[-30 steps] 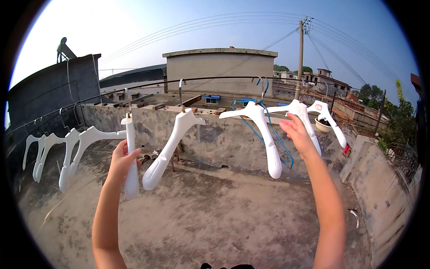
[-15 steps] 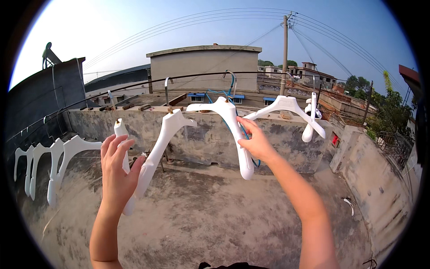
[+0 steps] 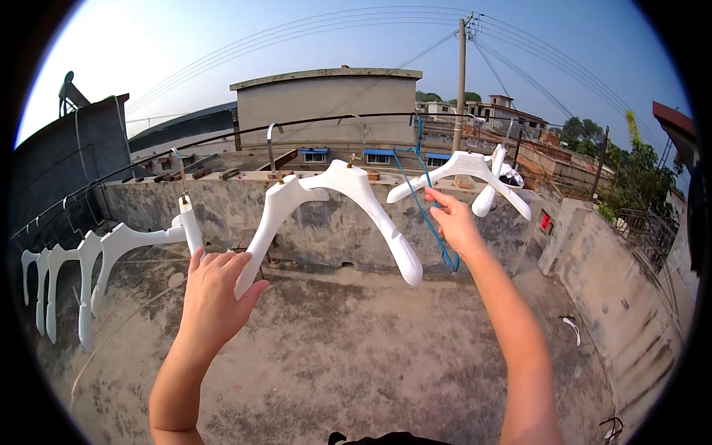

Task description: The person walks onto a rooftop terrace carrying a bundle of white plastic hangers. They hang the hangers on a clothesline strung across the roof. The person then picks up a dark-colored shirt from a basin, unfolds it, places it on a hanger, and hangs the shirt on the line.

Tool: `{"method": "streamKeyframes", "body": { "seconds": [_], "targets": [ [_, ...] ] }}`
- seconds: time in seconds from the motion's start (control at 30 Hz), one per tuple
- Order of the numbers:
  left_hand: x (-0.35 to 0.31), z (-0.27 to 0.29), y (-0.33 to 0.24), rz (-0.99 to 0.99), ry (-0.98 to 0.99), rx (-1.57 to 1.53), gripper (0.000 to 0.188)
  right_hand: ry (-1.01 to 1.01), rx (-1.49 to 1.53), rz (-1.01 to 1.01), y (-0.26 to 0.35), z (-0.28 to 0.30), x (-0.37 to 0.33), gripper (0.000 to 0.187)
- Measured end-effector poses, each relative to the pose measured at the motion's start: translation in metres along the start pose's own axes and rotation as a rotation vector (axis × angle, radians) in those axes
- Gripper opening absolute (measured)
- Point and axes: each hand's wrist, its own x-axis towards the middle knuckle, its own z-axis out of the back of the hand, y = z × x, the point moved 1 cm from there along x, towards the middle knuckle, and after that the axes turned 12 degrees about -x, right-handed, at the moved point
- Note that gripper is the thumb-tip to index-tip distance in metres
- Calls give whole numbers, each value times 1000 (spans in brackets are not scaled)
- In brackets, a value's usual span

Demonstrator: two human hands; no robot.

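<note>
White plastic coat hangers hang from a dark rod across my front. My left hand [image 3: 215, 300] is open, thumb apart, its fingertips at the lower ends of an edge-on white hanger [image 3: 191, 226] and a tilted white hanger [image 3: 271, 222]. Beside these, a wide white hanger [image 3: 378, 211] hangs between my hands. My right hand [image 3: 456, 226] has its fingers closed at a thin blue hanger [image 3: 424, 208], which hangs nearly edge-on. Just beyond that hand are another white hanger [image 3: 463, 165] and an edge-on one [image 3: 486, 199].
Several more white hangers [image 3: 89, 274] hang at the left of the rod [image 3: 308, 122]. Behind runs a low concrete wall [image 3: 334, 237] with brick pieces on top. A side wall [image 3: 601, 274] stands at right. A small white piece [image 3: 572, 330] lies on the concrete floor [image 3: 334, 356].
My right hand has moved right, off the wide white hanger and onto the blue one, which now hangs farther right. My left hand has shifted slightly right and lower.
</note>
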Motion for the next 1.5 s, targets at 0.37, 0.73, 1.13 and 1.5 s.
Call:
{"method": "streamKeyframes", "body": {
  "seconds": [0.37,0.73,1.13,1.5],
  "targets": [
    [-17,-5,-11,-154,-104,53,38,-104,13,110,-12,-4,-56,65],
    [-39,-29,-88,-159,-47,-33,35,185,226,-203,-108,56,-141,49],
    [-74,-246,-263,-267,540,-366,52,149,1240,-323,-236,286,-263,77],
    [-57,-445,-355,-261,755,-543,58,-111,1421,-316,-333,395,-295,76]
  ]
}}
